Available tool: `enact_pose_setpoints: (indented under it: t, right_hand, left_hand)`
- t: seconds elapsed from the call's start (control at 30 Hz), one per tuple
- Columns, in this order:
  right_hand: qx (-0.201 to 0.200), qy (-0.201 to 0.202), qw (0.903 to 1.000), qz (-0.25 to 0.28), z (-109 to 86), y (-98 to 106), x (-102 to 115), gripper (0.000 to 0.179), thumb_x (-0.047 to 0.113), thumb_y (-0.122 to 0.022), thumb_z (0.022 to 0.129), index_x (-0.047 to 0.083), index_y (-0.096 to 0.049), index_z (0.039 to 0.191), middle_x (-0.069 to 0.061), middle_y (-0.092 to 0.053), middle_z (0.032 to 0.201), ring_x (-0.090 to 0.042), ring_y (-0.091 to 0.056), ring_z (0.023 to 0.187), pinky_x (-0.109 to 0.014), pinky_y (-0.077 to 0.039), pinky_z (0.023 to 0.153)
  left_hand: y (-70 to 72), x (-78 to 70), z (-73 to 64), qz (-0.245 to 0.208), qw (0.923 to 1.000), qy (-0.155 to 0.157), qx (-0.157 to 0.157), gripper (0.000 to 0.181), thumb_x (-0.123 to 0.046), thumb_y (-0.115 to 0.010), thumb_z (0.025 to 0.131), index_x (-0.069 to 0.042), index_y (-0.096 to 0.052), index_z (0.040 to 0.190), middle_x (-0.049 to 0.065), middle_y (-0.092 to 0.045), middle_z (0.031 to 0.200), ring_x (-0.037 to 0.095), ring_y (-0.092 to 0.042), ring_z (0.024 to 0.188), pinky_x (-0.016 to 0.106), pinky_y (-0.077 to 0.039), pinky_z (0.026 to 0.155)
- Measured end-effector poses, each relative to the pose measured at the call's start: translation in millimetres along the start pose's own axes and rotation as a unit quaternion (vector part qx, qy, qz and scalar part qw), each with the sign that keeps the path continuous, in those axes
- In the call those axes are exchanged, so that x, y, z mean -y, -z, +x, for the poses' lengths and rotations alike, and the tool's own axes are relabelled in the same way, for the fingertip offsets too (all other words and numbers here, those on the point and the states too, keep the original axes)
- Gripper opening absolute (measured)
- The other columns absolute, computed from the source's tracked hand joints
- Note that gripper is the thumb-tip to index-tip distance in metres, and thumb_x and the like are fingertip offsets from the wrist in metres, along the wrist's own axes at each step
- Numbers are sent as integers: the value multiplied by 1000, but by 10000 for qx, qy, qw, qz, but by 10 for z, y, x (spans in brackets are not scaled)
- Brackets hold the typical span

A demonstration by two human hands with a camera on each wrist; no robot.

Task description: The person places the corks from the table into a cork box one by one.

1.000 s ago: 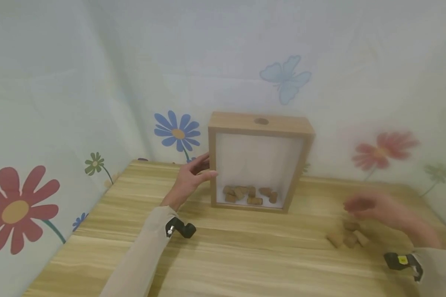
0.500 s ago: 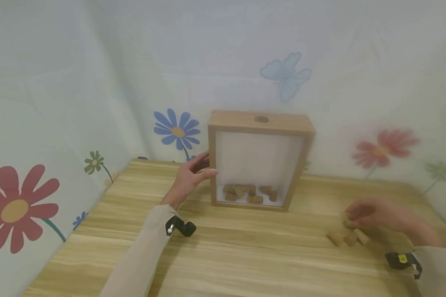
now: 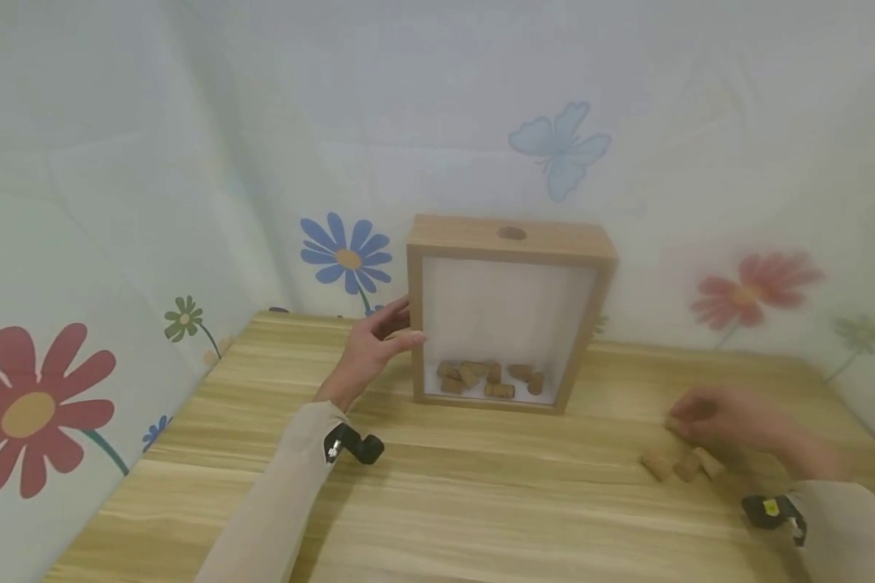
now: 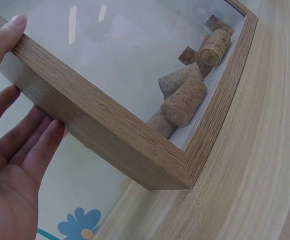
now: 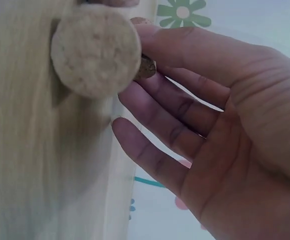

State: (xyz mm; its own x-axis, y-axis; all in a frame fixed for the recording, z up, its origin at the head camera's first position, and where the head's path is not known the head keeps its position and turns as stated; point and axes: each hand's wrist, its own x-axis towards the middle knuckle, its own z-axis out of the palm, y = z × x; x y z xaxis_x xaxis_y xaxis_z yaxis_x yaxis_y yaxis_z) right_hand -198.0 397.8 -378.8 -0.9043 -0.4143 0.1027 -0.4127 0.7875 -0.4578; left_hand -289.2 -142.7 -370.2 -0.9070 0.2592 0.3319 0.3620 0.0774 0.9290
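Observation:
A wooden shadow box [image 3: 510,308] with a clear front stands upright on the table, several corks [image 3: 499,390] lying at its bottom. My left hand [image 3: 368,348] holds its left side; in the left wrist view the thumb lies on the front edge and the fingers on the side and back. Over at the right, my right hand [image 3: 729,421] pinches a cork [image 5: 146,67] between thumb and fingertips, mostly hidden by them in the head view. Just in front of that hand lie a few loose corks [image 3: 656,465], one with its round end [image 5: 96,50] large in the right wrist view.
A round hole [image 3: 513,233] opens in the top of the box. The wood-grain table [image 3: 481,494] meets a hanging cloth [image 3: 445,105] printed with flowers and a butterfly, close behind the box. Dark wrist cameras [image 3: 353,444] are strapped at both sleeves.
My right hand came down onto the loose corks, took hold of one and has shifted slightly left with it. The left hand and the box stay put.

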Motion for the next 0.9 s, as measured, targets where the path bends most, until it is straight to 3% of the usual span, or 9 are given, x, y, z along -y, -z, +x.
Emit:
enact_pose_setpoints:
  t: [0.2, 0.37, 0.63, 0.8, 0.9]
  right_hand:
    - [201, -32, 9995, 236, 48, -18, 32, 17, 7, -80, 90, 0, -77, 106, 1, -76, 95, -2, -64, 84, -28, -57, 77]
    - [108, -21, 9991, 413, 54, -35, 6, 14, 8, -76, 95, 2, -77, 107, 0, -76, 96, -3, -65, 84, -27, -57, 75]
    - [-565, 888, 9920, 701, 118, -44, -49, 22, -11, -74, 88, -10, -71, 110, -9, -76, 100, 4, -64, 94, -16, -54, 79]
    - [-837, 677, 9919, 668, 146, 47, 138, 28, -4, -75, 93, -7, -72, 120, -17, -77, 109, 4, -65, 99, -18, -56, 81]
    - [-899, 481, 9931, 581, 151, 109, 268, 26, 2, -76, 95, -2, -74, 121, -14, -77, 111, 2, -66, 99, -22, -56, 82]
  left_hand:
    - [8, 5, 5, 54, 10000, -12, -9, 71, -17, -79, 96, -12, -48, 160, 15, -59, 150, 29, -56, 138, 46, -48, 113]
    - [7, 17, 5, 39, 10000, -9, 5, 71, -16, -79, 96, -11, -48, 160, 16, -59, 150, 30, -55, 139, 47, -47, 114]
    - [32, 15, -6, 83, 9999, -61, -20, 71, -16, -79, 96, -11, -48, 160, 15, -60, 149, 30, -56, 138, 46, -48, 113]
    - [45, 25, -11, 166, 9998, 6, -60, 71, -19, -79, 96, -12, -48, 160, 14, -60, 149, 29, -55, 138, 47, -47, 113]
    - [39, 23, -13, 149, 9998, 35, -85, 71, -19, -79, 96, -13, -49, 160, 13, -60, 149, 28, -56, 138, 47, -47, 114]
